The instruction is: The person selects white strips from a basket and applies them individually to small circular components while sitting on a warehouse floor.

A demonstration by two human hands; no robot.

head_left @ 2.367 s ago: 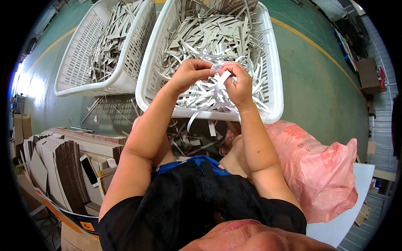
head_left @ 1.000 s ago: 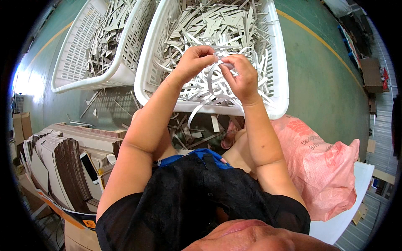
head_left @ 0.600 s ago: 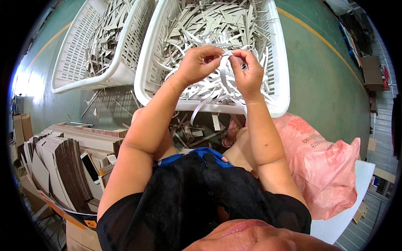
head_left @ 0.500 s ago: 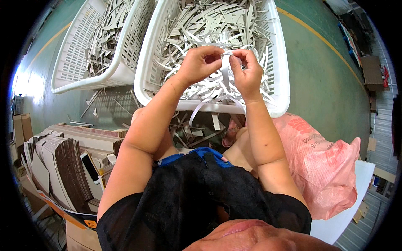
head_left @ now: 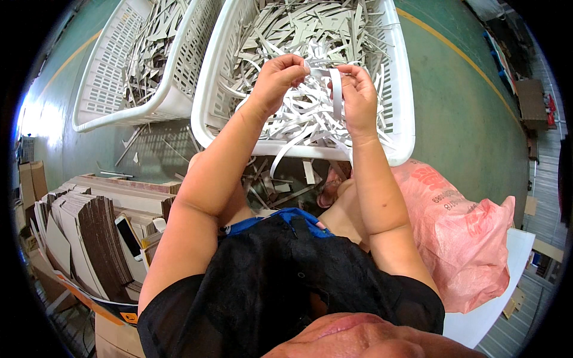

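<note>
From the head camera, your left hand [head_left: 279,76] and right hand [head_left: 358,95] are both raised over the nearer white plastic basket [head_left: 401,128], each pinching an end of one white paper strip [head_left: 332,83] that bends between your fingertips. The strip hangs just above the heap of paper offcuts [head_left: 310,36] filling that basket. A second white basket [head_left: 113,71] of scraps stands to its left. Stacked cardboard sheets [head_left: 89,238] with a phone [head_left: 128,235] on them sit at your left, a pink woven sack [head_left: 459,232] at your right.
</note>
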